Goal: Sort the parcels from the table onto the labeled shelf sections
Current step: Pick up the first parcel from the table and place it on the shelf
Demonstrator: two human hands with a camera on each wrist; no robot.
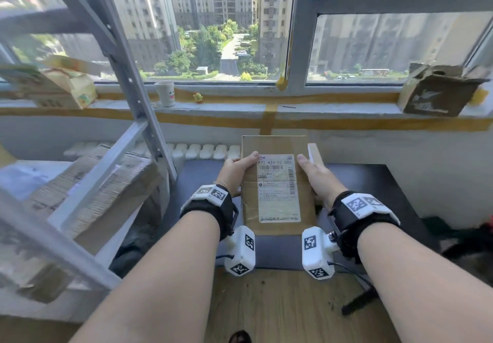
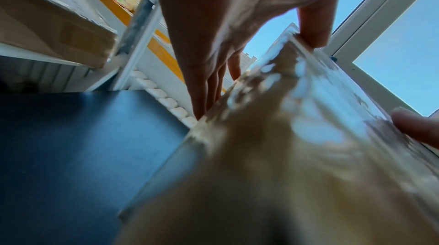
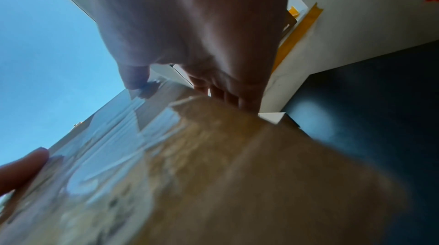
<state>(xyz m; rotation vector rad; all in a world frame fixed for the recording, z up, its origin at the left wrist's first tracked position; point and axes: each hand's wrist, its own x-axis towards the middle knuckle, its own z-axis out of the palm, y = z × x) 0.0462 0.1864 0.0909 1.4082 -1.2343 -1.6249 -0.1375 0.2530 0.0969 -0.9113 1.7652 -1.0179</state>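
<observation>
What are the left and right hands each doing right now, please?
Left hand: grips the left edge of the cardboard parcel, thumb on top.
Right hand: grips the parcel's right edge, thumb on top, fingers underneath.

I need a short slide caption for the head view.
Both hands, left and right, hold a labelled cardboard parcel above the dark table.

A white paper cup point(image 1: 165, 93) with a printed smiling face stands on the window sill point(image 1: 333, 108), and a small yellow figurine point(image 1: 198, 97) sits just beside it to the right. Strips of yellow-brown tape point(image 1: 269, 118) run along the sill's edge and down the wall. A white ribbed radiator point(image 1: 205, 151) lies below. Beyond the window point(image 1: 218, 25), tall apartment blocks flank a tree-lined road.
</observation>
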